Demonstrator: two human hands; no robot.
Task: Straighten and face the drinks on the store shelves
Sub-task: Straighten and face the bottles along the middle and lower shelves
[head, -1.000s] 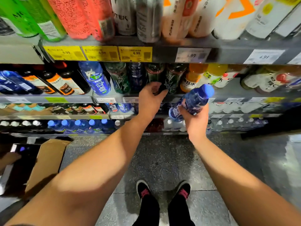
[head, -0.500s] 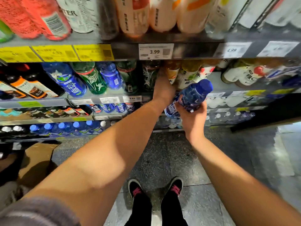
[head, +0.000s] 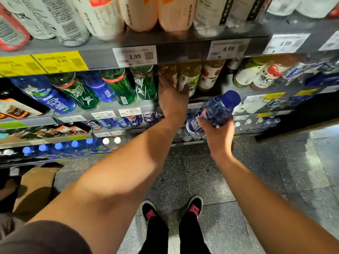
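At the bottom of the view, two black shoes [head: 172,210] with pink laces are seen on a speckled grey floor [head: 256,180], and a brown cardboard box [head: 34,187] lies on the floor at the left. Above the shoes, both bare forearms are stretched toward the shelves. A blue bottle [head: 215,111] with a blue cap is held by the right hand [head: 218,132] in front of the shelves, clear of them and tilted, its cap pointing up and to the right; the grip is closed round the bottle's lower half, fingers curled over the label. The left hand [head: 172,99] is reached into the middle shelf [head: 110,107], just left of the blue bottle. Its fingers are set against an amber bottle [head: 167,72] and the thumb lies by a yellow-green bottle [head: 190,74]; whether the grip is curled round either cannot be told, since the fingertips are hidden under the shelf edge above. To the left of that hand, green bottles [head: 121,85] and blue ones are stood in a row on the same shelf. On the shelf edge above, a white price tag [head: 134,55] reading 3.99 and yellow tags [head: 60,61] are fixed. Farthest up, large bottles [head: 139,13] are ranged on the top shelf.
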